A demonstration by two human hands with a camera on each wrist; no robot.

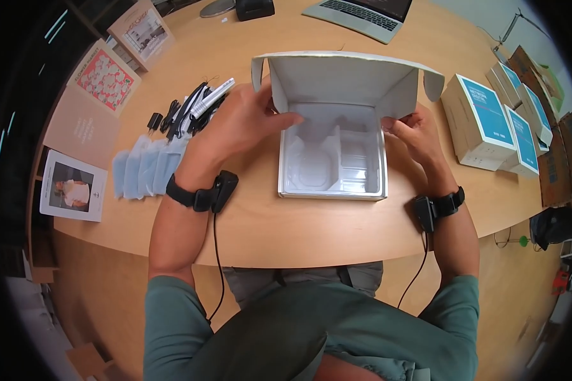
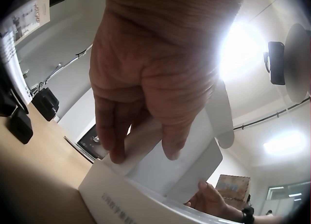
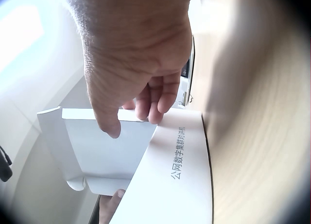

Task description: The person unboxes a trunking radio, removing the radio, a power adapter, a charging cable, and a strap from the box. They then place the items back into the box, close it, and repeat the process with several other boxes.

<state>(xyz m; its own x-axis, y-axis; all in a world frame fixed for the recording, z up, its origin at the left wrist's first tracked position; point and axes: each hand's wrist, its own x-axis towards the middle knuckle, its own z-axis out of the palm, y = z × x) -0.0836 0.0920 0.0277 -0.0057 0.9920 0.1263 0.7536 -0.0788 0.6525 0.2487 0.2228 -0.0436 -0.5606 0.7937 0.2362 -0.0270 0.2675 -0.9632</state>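
Note:
A white cardboard box (image 1: 281, 166) stands on the desk with its lid (image 1: 349, 79) raised at the back. Inside lies a clear plastic tray (image 1: 311, 162) with moulded compartments. My left hand (image 1: 241, 120) holds the box at its left back corner, thumb over the inner side and fingers outside. At the right back corner my right hand (image 1: 416, 136) grips the side in the same way. Dark printed characters run along the outer wall (image 3: 170, 170) in the right wrist view. Both wrists wear black straps with small cameras.
Blue-wrapped packets (image 1: 147, 168) lie left of the box, below a heap of black cables (image 1: 178, 114). Several white-and-blue boxes (image 1: 483, 120) stand at the right. A laptop (image 1: 362, 18) sits at the back; books and cards (image 1: 105, 76) line the left edge.

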